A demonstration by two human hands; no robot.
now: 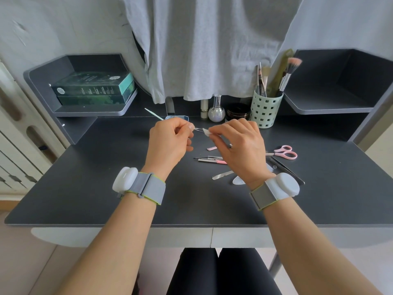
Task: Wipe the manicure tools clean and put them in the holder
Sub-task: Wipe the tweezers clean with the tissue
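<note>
My left hand (171, 141) pinches a thin metal tool (198, 129) whose tip points right. My right hand (238, 145) pinches a small white wipe (205, 131) around that tip, above the dark desk (106, 188). A pale green perforated holder (265, 109) with brushes and tools stands at the back right. Loose on the desk lie pink scissors (284, 152), a pink-handled tool (210, 160), a metal file (222, 175) and a small pink piece (211, 148). A thin white stick (153, 114) pokes up behind my left hand, from a small blue container (176, 118).
Bottles and a dark jar (237, 111) stand beside the holder. Green boxes (93, 88) sit on the left shelf; a shelf (329, 103) is at right. A grey cloth (202, 50) hangs behind. A dark flat tray (287, 169) lies near my right wrist.
</note>
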